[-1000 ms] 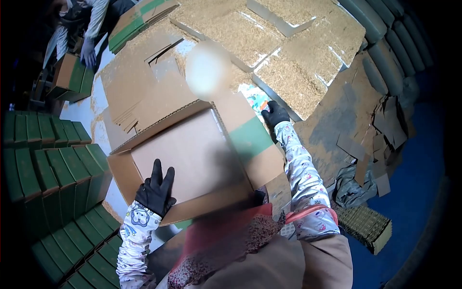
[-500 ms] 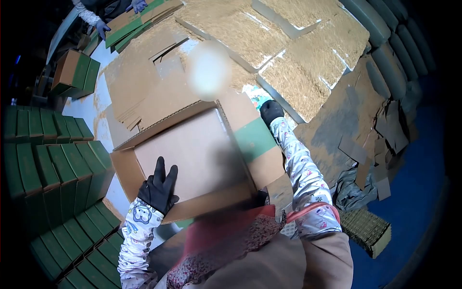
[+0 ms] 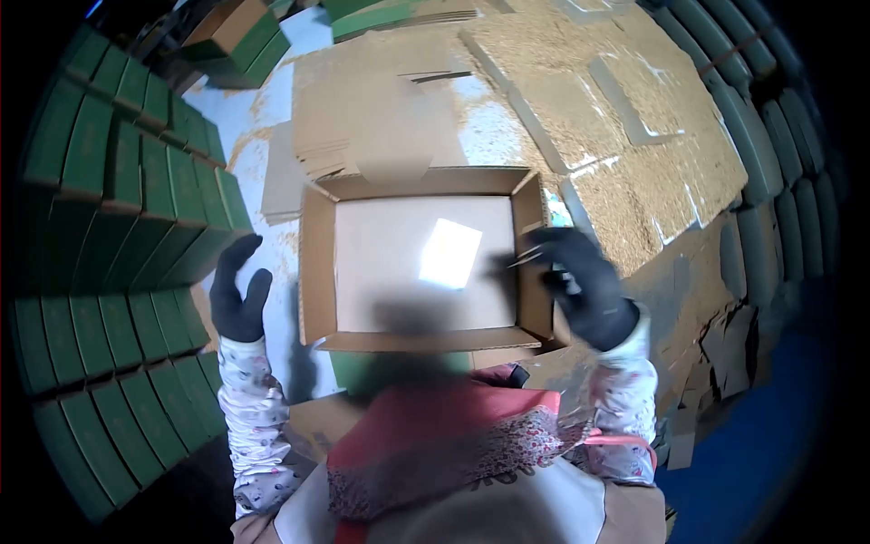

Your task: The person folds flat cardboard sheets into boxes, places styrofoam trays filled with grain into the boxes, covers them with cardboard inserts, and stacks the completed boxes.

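An open brown cardboard box (image 3: 317, 263) sits in front of me, its flat inside facing up. On its bottom lies a bright white rectangular piece (image 3: 450, 254), slightly tilted. My left hand (image 3: 238, 295), in a black glove, is just left of the box, thumb and fingers apart, holding nothing. Over the box's right wall is my right hand (image 3: 584, 286), also black-gloved and blurred, fingers bent toward the box with a gap to the thumb. Nothing held shows in it. Behind it, a small colourful item (image 3: 556, 210) is partly hidden.
Green boxes (image 3: 91, 145) are stacked at the left. Another green-and-brown box (image 3: 240, 45) and flattened green cardboard (image 3: 390, 16) are at the top. Straw-like material (image 3: 625, 199) covers panels at the right, with grey sacks (image 3: 757, 150) beyond. Flat cardboard (image 3: 372, 109) lies behind the box.
The view has turned. The box now stands squarer to me with its right flap raised. A white piece has appeared inside. My left hand has left the box; my right has left the colourful item.
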Available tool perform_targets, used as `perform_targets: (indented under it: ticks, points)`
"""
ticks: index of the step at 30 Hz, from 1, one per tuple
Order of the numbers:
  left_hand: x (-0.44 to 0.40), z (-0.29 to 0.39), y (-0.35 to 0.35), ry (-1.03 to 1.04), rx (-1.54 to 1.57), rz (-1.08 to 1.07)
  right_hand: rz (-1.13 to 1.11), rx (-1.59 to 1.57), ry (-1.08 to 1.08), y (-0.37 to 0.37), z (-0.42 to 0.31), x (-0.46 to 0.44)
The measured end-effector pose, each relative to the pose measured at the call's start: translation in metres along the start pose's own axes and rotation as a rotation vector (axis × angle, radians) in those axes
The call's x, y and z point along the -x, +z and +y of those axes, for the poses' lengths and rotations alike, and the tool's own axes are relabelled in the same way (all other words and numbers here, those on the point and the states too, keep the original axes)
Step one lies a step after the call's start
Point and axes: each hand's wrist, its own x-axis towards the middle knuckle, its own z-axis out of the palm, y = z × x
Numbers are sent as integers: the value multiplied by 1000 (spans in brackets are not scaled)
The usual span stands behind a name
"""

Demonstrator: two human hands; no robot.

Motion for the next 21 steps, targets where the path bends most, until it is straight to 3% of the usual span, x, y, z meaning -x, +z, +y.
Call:
perform_targets:
  ticks: [1, 2, 3, 4, 5, 6, 7, 8, 9, 10, 11, 12, 14, 15, 16, 17, 18, 19, 20, 21]
  points:
    - [9, -40, -6, -108, 192, -193, 97, -6, 165, -8, 11, 14]
    - [27, -78, 7, -389, 600, -352, -22, -30, 371, -7, 19, 22]
    - [40, -90, 38, -367, 615, -538, -216, -212, 634, 2, 22, 19]
    - [56, -98, 72, -285, 453, -547, -415, -388, 902, 16, 25, 17]
    - [71, -107, 106, -206, 291, -547, -411, -310, 879, 45, 36, 23]
    - [55, -94, 113, -261, 461, -608, -140, 94, 409, 86, 55, 40]
    - [39, -82, 120, -327, 627, -666, -70, 103, 557, 100, 48, 31]
    - [42, -75, 115, -343, 581, -640, -3, 113, 702, 111, 41, 24]
    - [46, -69, 109, -360, 536, -614, 163, 10, 686, 126, 60, 36]
    - [65, -88, 112, -345, 360, -507, 319, -109, 656, 139, 86, 49]
    - [75, -94, 111, -340, 534, -466, 315, -554, 773, 135, 101, 59]
    - [83, -88, 106, -510, 856, -432, 280, -1002, 895, 137, 107, 63]
    - [111, -90, 86, -514, 944, -281, 308, -1635, 982, 135, 56, 26]
    - [125, -92, 75, -513, 910, -201, 250, -1661, 1091, 141, 47, 15]
    - [141, -91, 60, -513, 727, -113, 140, -1256, 883, 153, 33, -6]
    - [153, -91, 42, -504, 544, -32, 49, -1126, 880, 165, 15, -31]
    - [163, -91, 26, -464, 363, 45, -111, -1023, 743, 192, 25, -43]
    - [173, -91, 10, -440, 174, 124, -77, -1029, 751, 214, -7, -63]
    - [185, -93, -9, -386, -14, 200, -153, -934, 620, 237, -28, -82]
    - [231, -150, -14, -273, 814, 227, -230, -732, 544, 282, -22, -90]
